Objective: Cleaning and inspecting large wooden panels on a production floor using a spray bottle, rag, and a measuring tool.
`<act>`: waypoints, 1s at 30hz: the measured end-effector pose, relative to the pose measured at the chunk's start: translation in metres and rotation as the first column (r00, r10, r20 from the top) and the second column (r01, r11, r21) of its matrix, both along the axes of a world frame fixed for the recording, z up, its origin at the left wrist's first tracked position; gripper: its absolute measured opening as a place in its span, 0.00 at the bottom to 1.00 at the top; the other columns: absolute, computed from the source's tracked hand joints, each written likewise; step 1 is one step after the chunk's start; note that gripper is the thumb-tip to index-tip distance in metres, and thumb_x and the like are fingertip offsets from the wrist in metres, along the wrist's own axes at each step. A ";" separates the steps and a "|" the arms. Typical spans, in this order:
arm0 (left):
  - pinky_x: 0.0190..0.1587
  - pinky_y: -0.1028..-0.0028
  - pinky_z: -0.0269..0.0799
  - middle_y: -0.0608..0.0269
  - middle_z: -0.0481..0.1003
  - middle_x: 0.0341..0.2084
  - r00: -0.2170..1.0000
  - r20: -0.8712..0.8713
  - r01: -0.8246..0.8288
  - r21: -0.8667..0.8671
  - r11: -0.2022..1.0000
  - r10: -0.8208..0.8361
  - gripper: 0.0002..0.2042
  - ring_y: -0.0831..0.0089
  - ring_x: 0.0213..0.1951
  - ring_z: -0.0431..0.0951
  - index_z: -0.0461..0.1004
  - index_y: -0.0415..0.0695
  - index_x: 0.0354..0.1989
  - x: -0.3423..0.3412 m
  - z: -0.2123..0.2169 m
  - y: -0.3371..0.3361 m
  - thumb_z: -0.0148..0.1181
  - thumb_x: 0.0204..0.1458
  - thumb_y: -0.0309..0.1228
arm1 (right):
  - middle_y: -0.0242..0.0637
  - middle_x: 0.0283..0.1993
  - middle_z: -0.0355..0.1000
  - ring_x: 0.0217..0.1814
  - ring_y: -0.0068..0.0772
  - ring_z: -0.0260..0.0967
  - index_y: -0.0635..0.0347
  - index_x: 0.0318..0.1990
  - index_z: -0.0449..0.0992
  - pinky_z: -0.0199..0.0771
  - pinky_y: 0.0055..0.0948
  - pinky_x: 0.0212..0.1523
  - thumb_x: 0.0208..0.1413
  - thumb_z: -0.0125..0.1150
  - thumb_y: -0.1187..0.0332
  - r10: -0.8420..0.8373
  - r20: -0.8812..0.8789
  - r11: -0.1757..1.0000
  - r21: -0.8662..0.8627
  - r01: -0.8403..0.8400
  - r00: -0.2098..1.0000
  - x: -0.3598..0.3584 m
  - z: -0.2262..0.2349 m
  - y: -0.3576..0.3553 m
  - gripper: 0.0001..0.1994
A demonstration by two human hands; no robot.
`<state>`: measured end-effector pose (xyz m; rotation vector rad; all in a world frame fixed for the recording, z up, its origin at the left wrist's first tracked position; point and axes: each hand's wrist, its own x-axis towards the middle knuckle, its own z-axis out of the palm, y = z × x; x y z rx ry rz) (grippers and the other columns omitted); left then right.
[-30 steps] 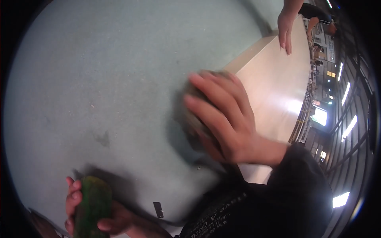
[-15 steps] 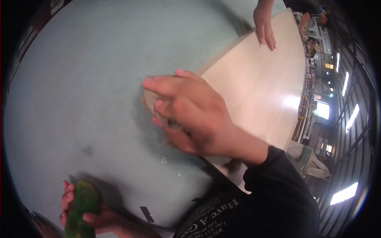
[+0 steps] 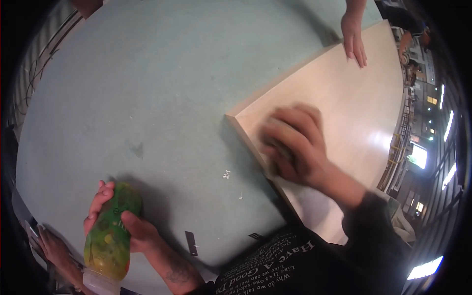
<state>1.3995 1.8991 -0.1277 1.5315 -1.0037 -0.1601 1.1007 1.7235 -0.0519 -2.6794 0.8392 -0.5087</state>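
My left hand [image 3: 132, 228] is wrapped round a squeezable-looking bottle [image 3: 110, 231] with a green and yellow wrapper. The bottle is tilted, its pale cap end toward the lower left. Motion blurs my right hand [image 3: 297, 142], which is over the near corner of a pale wooden panel [image 3: 339, 108]. Its fingers are curled round something dark in shadow, too smeared to name. Whether that hand touches the panel I cannot tell.
Another person's hand [image 3: 354, 44] rests on the panel's far edge. A further hand [image 3: 54, 248] shows at lower left. On the grey-green tabletop [image 3: 123, 98] lie white crumbs [image 3: 226, 174] and a dark flat strip [image 3: 191, 243].
My right hand has moved right, from over the tabletop, with a beige pad-like thing under its fingers, to over the panel's corner. The bottle has come further into view as the view shifted.
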 end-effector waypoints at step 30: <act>0.68 0.33 0.63 0.42 0.74 0.51 0.999 -0.016 0.039 0.000 0.999 -0.039 0.26 0.47 0.53 0.78 0.60 0.47 0.67 0.015 0.006 -0.016 0.59 0.67 0.45 | 0.50 0.45 0.67 0.45 0.51 0.66 0.64 0.42 0.69 0.69 0.44 0.46 0.46 0.63 0.86 -0.008 -0.046 1.000 0.017 0.009 0.999 0.076 -0.002 -0.026 0.16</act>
